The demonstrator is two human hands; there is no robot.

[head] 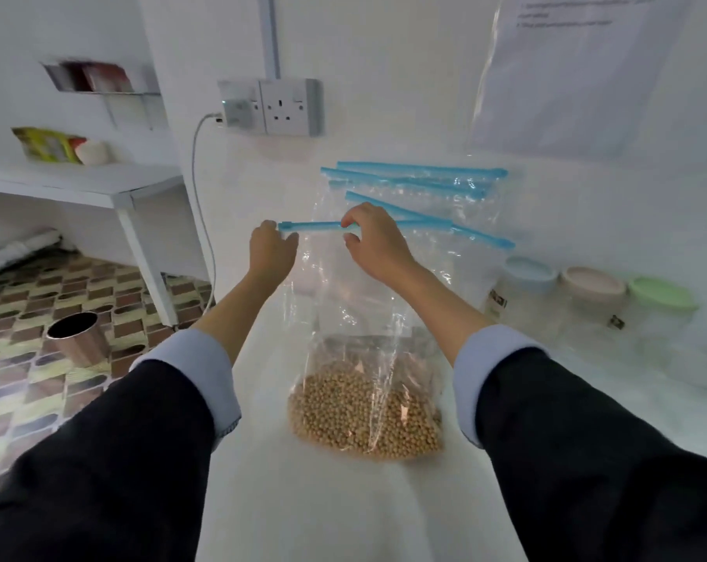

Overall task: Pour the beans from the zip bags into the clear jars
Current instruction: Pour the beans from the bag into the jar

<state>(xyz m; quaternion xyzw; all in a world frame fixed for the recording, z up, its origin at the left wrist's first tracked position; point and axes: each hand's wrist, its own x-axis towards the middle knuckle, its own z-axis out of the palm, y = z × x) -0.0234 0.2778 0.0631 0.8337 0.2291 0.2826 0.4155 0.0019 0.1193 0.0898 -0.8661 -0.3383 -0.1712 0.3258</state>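
A clear zip bag [343, 302] with a blue zip strip [315, 225] stands upright on the white table [343, 500], its bottom full of tan beans [364, 415]. My left hand [271, 250] pinches the left end of the strip. My right hand [374, 241] pinches the strip near its middle. Three clear jars stand at the right: one with a blue lid [530, 273], one with a beige lid [593, 285], one with a green lid [664, 294].
Several more zip bags [416, 182] with blue strips lie behind, against the wall. A wall socket [291, 107] with a plugged cable is above the table's back left. A metal bin [78, 338] stands on the tiled floor at left, near a white side table [100, 188].
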